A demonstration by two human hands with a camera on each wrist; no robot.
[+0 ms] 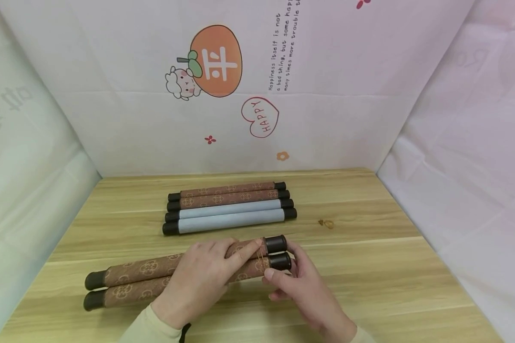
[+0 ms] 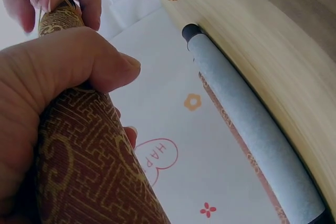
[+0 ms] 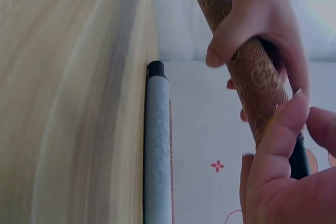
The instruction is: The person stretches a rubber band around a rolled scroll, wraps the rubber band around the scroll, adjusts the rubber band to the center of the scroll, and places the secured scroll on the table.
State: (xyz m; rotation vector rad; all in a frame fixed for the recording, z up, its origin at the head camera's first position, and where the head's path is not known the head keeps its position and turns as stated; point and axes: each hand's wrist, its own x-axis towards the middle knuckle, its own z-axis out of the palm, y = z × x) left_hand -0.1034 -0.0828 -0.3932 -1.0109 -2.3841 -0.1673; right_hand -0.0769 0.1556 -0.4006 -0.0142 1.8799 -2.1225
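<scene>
Two brown scrolls (image 1: 143, 268) with gold patterns and black end knobs lie side by side, held above the table. My left hand (image 1: 206, 276) grips both round the middle, its index finger stretched along them toward their right end. At that end my right hand (image 1: 306, 288) pinches a thin yellowish rubber band (image 1: 260, 258), which runs across the two scrolls just inside the knobs. In the left wrist view the band looks stretched at the right hand's fingers (image 2: 86, 1). The far side of the band is hidden.
Behind the hands several more scrolls lie in a row on the wooden table (image 1: 369, 267): brown patterned scrolls (image 1: 227, 198) at the back, pale blue scrolls (image 1: 231, 221) in front. Small loose rubber bands (image 1: 327, 224) lie to their right. White printed cloth (image 1: 326, 124) surrounds the table.
</scene>
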